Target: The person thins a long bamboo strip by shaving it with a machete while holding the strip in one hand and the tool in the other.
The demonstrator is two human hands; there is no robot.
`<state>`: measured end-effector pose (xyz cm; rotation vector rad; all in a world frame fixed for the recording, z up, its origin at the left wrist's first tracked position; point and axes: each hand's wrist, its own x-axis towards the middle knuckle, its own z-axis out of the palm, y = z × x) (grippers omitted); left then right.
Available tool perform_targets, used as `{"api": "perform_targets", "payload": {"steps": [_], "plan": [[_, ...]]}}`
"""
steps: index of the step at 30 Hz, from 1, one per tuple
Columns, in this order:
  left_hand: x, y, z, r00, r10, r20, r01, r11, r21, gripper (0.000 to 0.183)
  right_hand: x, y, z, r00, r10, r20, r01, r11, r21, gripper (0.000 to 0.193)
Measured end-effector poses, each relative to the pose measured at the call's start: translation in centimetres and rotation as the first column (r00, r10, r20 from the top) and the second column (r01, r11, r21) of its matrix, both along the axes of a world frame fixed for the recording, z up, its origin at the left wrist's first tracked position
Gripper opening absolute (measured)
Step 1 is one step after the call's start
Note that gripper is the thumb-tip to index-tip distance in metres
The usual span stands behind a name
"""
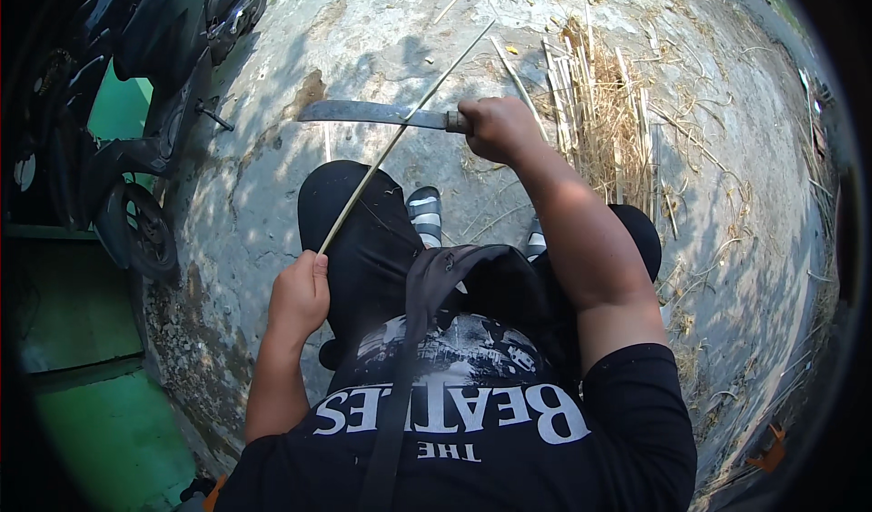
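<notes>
My left hand (302, 296) is closed around the near end of a long, thin bamboo strip (365, 181), its thumb lying along the strip. From there the strip slants up and to the right, over my left knee, and its far end points away above the ground. In my right hand (500, 130) is the handle of a machete (363, 111), gripped in a fist. Its long grey blade points left and crosses the strip beyond my knees. Blade and strip seem to touch at the crossing, though the exact contact is too small to make out.
Right of my feet lies a heap of split strips and curly shavings (604, 117) on rough concrete (754, 239). Another loose strip (518, 80) lies beside it. A dark motorcycle (159, 121) stands at the far left, near a green wall (109, 430). My sandal (424, 214) shows between my knees.
</notes>
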<state>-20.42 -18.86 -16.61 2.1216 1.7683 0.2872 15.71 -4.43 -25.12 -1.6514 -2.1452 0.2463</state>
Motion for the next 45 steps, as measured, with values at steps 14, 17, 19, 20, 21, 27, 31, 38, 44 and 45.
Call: {"api": "perform_targets", "payload": {"steps": [14, 17, 19, 20, 21, 27, 31, 38, 44, 45], "plan": [[-1.9, -1.3, 0.1, 0.998, -0.002, 0.056, 0.003, 1.000, -0.024, 0.034, 1.2, 0.4, 0.2, 0.999, -0.039, 0.022, 0.040, 0.998, -0.058, 0.009], [-1.8, -0.9, 0.8, 0.996, 0.041, 0.085, -0.029, 0.990, -0.138, 0.035, 0.5, -0.8, 1.5, 0.996, -0.060, 0.060, 0.064, 0.995, -0.072, 0.011], [-2.6, -1.1, 0.2, 0.996, 0.036, 0.085, -0.027, 0.994, -0.105, 0.036, -0.5, -1.3, 2.0, 0.996, -0.084, 0.025, 0.085, 0.996, -0.041, 0.010], [-2.4, -1.1, 0.1, 0.996, 0.031, 0.086, -0.022, 0.994, -0.108, 0.036, -1.0, -1.5, 2.1, 1.000, -0.013, 0.004, 0.013, 1.000, 0.006, 0.009], [-2.0, -1.2, 0.0, 0.991, 0.041, 0.124, -0.027, 0.993, -0.114, 0.036, -1.6, -1.8, 2.2, 0.998, 0.060, -0.014, -0.059, 0.997, 0.055, 0.009], [-3.7, -2.0, 1.1, 0.991, 0.035, 0.127, -0.015, 0.988, -0.155, 0.036, -1.6, -1.0, 1.3, 0.983, 0.181, 0.037, -0.185, 0.968, 0.172, 0.005], [-4.9, -2.4, 1.9, 0.997, -0.009, 0.072, 0.020, 0.989, -0.146, 0.037, 2.3, 0.2, 0.9, 0.992, -0.070, 0.108, 0.084, 0.987, -0.134, 0.014], [-6.0, -2.8, 1.4, 0.990, 0.072, 0.119, -0.057, 0.990, -0.128, 0.038, -0.6, -0.9, 2.2, 1.000, -0.009, -0.025, 0.007, 0.998, -0.060, 0.008], [-6.1, -2.9, 1.1, 0.989, 0.074, 0.127, -0.056, 0.989, -0.137, 0.038, -4.1, -2.3, 3.0, 0.943, 0.307, 0.128, -0.309, 0.951, -0.009, 0.006], [-6.6, -3.2, 1.5, 0.991, 0.069, 0.119, -0.047, 0.983, -0.179, 0.038, -3.9, -2.1, 2.8, 0.935, 0.320, 0.151, -0.324, 0.946, 0.001, 0.006]]}}
